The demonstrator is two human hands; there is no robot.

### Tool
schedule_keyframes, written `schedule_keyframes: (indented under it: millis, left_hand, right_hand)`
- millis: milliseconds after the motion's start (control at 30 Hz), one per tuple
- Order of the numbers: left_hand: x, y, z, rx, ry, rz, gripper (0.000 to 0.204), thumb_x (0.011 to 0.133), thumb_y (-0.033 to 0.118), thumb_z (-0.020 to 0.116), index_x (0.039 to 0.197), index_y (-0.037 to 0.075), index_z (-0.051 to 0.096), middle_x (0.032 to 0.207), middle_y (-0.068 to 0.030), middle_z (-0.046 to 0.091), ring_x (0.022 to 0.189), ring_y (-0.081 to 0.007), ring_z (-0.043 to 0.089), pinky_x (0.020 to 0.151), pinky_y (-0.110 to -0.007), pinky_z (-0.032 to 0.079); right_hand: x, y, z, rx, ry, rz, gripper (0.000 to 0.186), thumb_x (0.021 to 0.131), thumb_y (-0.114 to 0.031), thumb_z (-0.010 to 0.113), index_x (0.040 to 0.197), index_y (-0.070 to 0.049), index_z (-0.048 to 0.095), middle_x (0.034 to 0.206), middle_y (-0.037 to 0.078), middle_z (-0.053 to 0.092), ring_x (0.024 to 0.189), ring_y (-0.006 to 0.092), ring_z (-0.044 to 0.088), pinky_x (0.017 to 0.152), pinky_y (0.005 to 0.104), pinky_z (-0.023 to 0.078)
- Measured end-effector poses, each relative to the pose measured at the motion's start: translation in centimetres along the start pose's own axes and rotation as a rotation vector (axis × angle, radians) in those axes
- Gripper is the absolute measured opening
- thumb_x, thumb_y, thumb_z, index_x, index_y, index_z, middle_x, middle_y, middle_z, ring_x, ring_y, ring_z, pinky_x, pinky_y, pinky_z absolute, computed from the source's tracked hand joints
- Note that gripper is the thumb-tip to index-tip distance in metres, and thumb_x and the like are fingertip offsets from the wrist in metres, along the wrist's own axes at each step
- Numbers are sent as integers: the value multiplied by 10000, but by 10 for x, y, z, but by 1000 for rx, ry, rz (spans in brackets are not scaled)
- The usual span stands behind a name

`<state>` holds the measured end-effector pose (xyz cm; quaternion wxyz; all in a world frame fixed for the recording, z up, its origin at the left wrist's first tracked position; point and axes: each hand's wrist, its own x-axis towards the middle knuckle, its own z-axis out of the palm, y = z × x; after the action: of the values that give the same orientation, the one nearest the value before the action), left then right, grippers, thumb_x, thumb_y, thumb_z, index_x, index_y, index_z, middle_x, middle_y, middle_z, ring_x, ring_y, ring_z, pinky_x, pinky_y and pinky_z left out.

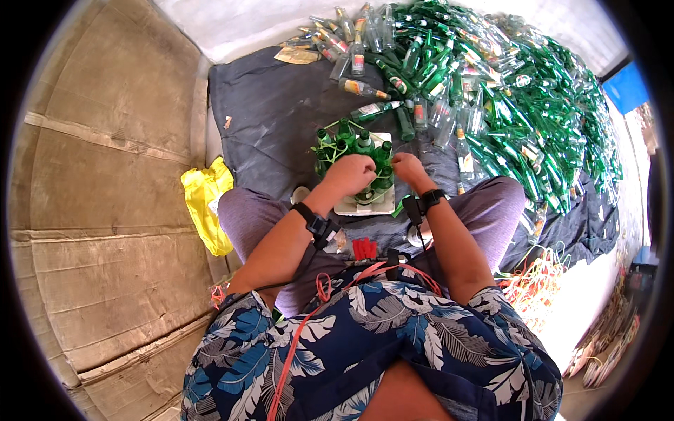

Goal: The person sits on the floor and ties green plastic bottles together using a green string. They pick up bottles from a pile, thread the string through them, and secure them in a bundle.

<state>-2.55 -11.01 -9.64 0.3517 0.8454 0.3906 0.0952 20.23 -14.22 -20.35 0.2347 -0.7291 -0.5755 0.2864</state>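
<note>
A cluster of green glass bottles (364,143) stands upright on a white board (385,207) in front of my crossed legs. A light green strap (324,146) runs around and between the necks at the cluster's left side. Over the front of the bottles, my left hand (354,174) is closed with its fingers curled. At the cluster's right edge my right hand (409,170) is also closed, in a pinch. What either set of fingers grips is too small to make out.
A large heap of loose green and clear bottles (512,105) fills the far right. Dark sheeting (263,119) covers the floor. Cardboard (112,189) lines the left, beside a yellow bag (210,203). Tangled straps (537,284) lie at right; small red pieces (364,248) are near my lap.
</note>
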Motion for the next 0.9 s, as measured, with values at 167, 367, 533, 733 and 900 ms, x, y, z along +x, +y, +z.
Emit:
schedule_keyframes:
  millis: [167,367,533,733,900]
  left_hand:
    - [-15,-18,-43,138,331,-327,275,848,286,670,1033,81,670,932,-156,718,890,-345,692,759,-452,532]
    - [-29,-50,-35,114,247,-573,620,851,325,650,1326,-14,439,1166,-283,669,1095,-439,648,917,-493,526]
    - [-25,-56,-14,32,260,-574,529,853,160,577,1267,-106,384,1094,-353,649,1042,-477,645,907,-523,522]
    - [-10,-62,-3,94,368,-446,328,862,21,518,1153,-89,413,977,-347,652,948,-490,650,842,-535,530]
    - [12,-86,-11,125,352,-227,396,870,-6,502,1248,-94,426,1012,-353,642,997,-473,636,867,-519,517]
  right_hand:
    - [-3,0,4,9,61,59,408,885,-207,621,1252,-29,621,1106,276,684,1040,437,654,894,487,521]
    - [-5,-4,0,220,32,-49,558,862,-160,655,1406,-118,539,1188,254,671,1095,410,652,937,437,512]
    - [1,-6,0,445,-86,-137,641,885,-52,673,1495,-104,480,1260,52,670,1081,124,592,950,276,467]
    - [-6,-4,4,441,-61,-102,562,870,-39,659,1417,-113,551,1150,47,693,1011,108,608,892,278,488]
    - [-44,-21,19,382,68,7,517,812,-38,628,1319,-119,571,831,89,657,719,188,608,679,329,495]
